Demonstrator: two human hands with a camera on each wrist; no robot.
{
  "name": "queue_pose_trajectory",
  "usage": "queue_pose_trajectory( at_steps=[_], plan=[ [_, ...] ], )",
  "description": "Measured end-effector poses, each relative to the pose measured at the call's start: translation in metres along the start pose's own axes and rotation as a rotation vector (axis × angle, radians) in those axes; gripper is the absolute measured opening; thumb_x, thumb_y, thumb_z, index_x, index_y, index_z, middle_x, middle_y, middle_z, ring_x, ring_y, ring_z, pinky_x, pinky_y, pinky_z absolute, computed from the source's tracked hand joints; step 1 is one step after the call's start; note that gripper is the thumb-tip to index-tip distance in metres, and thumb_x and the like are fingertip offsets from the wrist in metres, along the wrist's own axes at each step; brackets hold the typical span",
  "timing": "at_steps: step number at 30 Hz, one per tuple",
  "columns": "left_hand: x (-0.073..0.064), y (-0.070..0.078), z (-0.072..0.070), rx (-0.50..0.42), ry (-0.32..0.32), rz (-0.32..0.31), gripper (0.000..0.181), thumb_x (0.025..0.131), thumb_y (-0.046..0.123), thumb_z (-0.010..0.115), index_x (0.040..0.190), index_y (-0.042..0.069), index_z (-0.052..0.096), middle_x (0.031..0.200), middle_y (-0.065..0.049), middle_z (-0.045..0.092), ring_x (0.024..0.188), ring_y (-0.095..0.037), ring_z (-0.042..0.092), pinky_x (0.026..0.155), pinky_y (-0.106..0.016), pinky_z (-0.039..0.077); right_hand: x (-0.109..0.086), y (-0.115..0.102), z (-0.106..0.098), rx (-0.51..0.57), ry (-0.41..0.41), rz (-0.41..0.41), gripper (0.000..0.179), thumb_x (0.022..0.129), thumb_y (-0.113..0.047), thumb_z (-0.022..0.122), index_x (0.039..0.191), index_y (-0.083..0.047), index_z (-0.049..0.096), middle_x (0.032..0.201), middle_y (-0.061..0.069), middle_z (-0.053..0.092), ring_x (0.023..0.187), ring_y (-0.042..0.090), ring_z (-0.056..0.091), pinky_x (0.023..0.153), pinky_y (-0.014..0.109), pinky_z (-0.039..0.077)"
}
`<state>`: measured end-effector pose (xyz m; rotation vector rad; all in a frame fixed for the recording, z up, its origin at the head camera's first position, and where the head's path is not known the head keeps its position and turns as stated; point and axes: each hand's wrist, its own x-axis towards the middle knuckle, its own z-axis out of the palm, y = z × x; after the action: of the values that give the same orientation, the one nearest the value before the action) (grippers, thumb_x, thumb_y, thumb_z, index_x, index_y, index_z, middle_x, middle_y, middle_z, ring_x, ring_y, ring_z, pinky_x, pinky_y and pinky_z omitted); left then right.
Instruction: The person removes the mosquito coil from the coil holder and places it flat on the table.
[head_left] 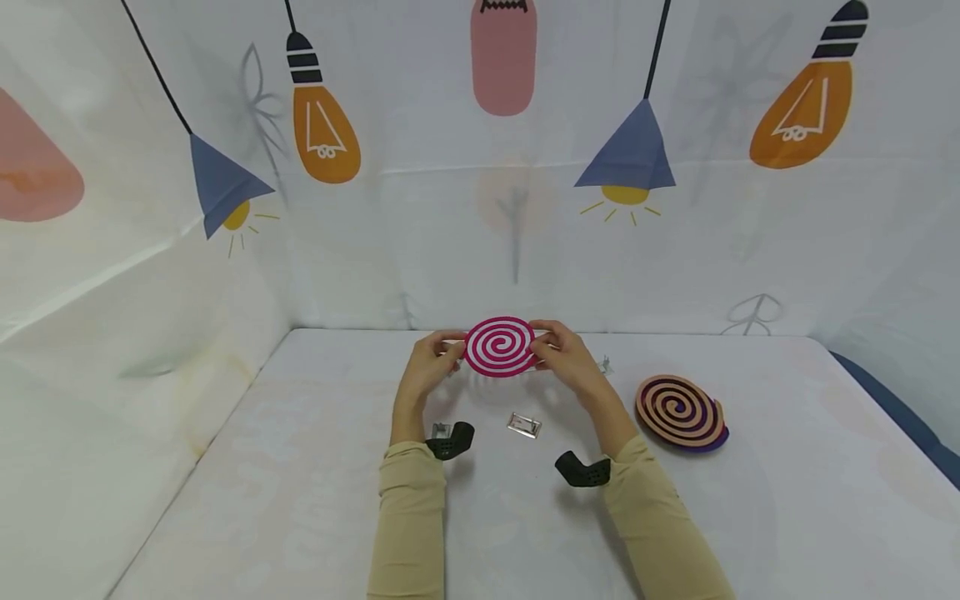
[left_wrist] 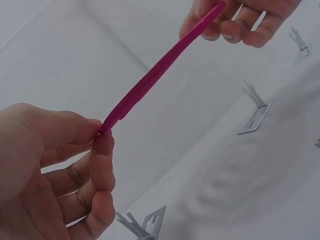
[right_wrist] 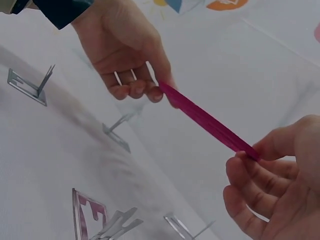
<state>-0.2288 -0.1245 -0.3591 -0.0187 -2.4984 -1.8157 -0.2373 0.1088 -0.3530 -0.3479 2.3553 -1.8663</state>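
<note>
A magenta spiral mosquito coil (head_left: 499, 345) is held up above the far part of the table, its flat face toward the head camera. My left hand (head_left: 429, 365) pinches its left edge between thumb and fingertips. On the opposite edge, my right hand (head_left: 564, 354) pinches it the same way. Both wrist views show the coil (left_wrist: 150, 79) edge-on, as a thin strip between the two hands. Below it, small metal coil stands (head_left: 525, 425) with upright prongs lie on the white table, several of them visible in the right wrist view.
To the right of my right forearm lies a stack of coils (head_left: 678, 408), tan on top with purple beneath. Another metal stand (head_left: 441, 430) is partly hidden by the left wrist. A white fabric wall (head_left: 450, 250) with lamp prints rises behind the table (head_left: 315, 467).
</note>
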Motion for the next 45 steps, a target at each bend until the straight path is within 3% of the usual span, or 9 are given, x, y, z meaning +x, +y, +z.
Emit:
queue_pose_trajectory(
  at_steps=[2,12,28,35,45],
  plan=[
    [0.003,-0.003,0.003,0.019,0.002,0.005,0.025,0.093,0.017,0.058,0.116,0.012,0.066,0.090,-0.010,0.067,0.063,-0.011,0.055,0.060,-0.023,0.045,0.000,0.000,-0.002,0.008,0.001,-0.004,0.041,0.095,-0.009,0.051,0.136,-0.004,0.044,0.108,0.023,0.060,0.079,0.007,0.061,0.078,0.029,0.056],
    [0.004,-0.002,0.009,0.035,0.004,-0.008,0.025,0.093,0.021,0.058,0.116,0.015,0.065,0.095,-0.011,0.069,0.070,-0.019,0.059,0.063,-0.023,0.044,-0.001,-0.003,-0.008,-0.015,0.018,0.039,0.042,0.095,-0.010,0.050,0.136,-0.008,0.043,0.104,0.016,0.061,0.076,0.008,0.063,0.076,0.025,0.055],
    [0.004,0.005,0.019,0.053,-0.010,0.027,0.024,0.093,0.019,0.059,0.115,0.013,0.064,0.093,-0.011,0.070,0.065,-0.013,0.058,0.062,-0.024,0.043,-0.002,-0.001,-0.018,-0.034,0.033,0.056,0.041,0.094,-0.011,0.050,0.134,-0.007,0.042,0.099,0.012,0.061,0.075,0.008,0.060,0.073,0.020,0.054],
    [0.003,0.009,0.023,0.101,-0.031,0.055,0.026,0.093,0.020,0.059,0.116,0.011,0.064,0.094,-0.011,0.070,0.065,-0.012,0.061,0.062,-0.023,0.042,-0.005,-0.001,-0.024,-0.055,0.039,0.067,0.038,0.095,-0.015,0.049,0.133,-0.011,0.042,0.093,0.005,0.058,0.066,0.010,0.049,0.062,0.023,0.045],
    [0.002,0.014,0.032,0.134,-0.058,0.063,0.026,0.092,0.022,0.059,0.117,0.013,0.064,0.095,-0.009,0.070,0.069,-0.016,0.063,0.063,-0.024,0.043,-0.008,-0.001,-0.033,-0.065,0.104,0.075,0.034,0.096,-0.012,0.048,0.128,-0.004,0.046,0.109,0.013,0.053,0.070,0.009,0.054,0.064,0.018,0.049]
  ],
)
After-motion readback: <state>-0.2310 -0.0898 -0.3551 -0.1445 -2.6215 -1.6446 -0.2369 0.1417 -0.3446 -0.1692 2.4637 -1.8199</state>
